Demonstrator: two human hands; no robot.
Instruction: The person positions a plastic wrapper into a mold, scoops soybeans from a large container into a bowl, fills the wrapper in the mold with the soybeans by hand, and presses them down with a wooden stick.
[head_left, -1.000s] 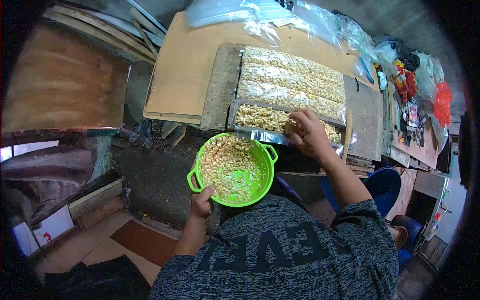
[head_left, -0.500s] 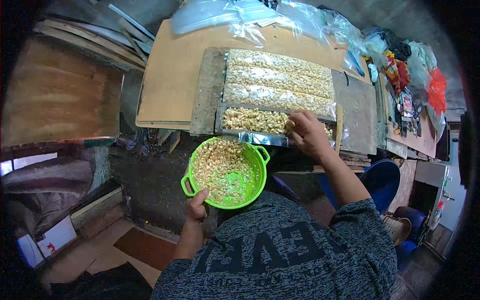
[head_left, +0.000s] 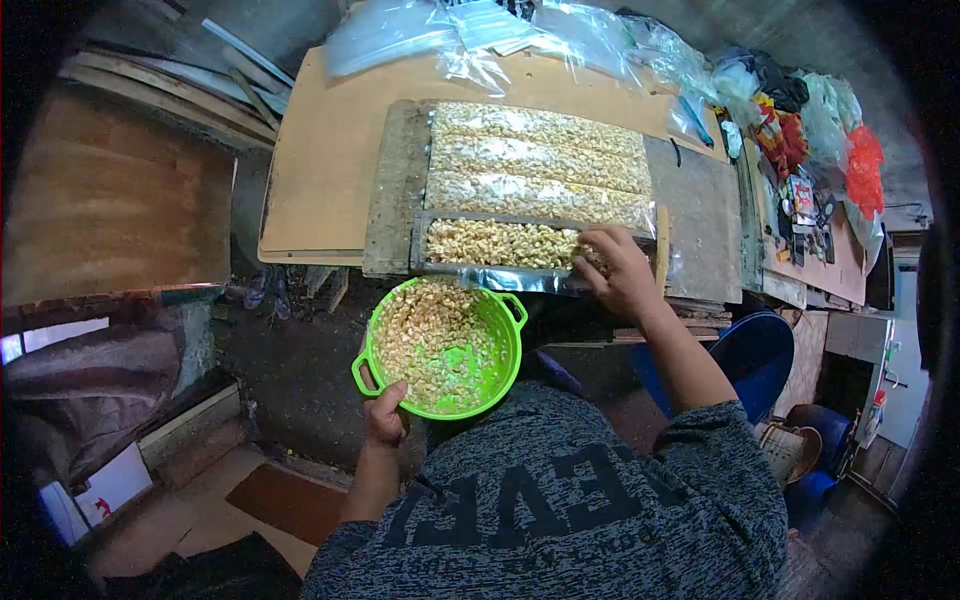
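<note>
My left hand [head_left: 386, 415] grips the near-left rim of a bright green two-handled basin [head_left: 511, 365], its thumb over the edge. Loose pale puffed pieces [head_left: 425, 318] cover much of the basin's inside, with green bottom showing toward the right. Over the right end of a long narrow mould [head_left: 418, 243] is my right hand [head_left: 620, 272], fingers bent and slightly apart, touching the puffed grains [head_left: 500, 243] that fill it. Its palm and part of its fingertips are hidden. Behind the mould lie several pressed rows of puffed snack [head_left: 535, 155] under shiny clear film.
The rows rest on a grey board [head_left: 392, 190] on a wooden table [head_left: 315, 170]. Clear plastic bags [head_left: 400, 40] lie along its far edge. A wooden strip [head_left: 662, 250] stands at the mould's right end. A blue tub [head_left: 762, 360] is below right.
The view has shifted slightly, so table and basin appear a little further left. My right hand stays at the mould's right end, its fingers slightly shifted; my left still holds the basin.
</note>
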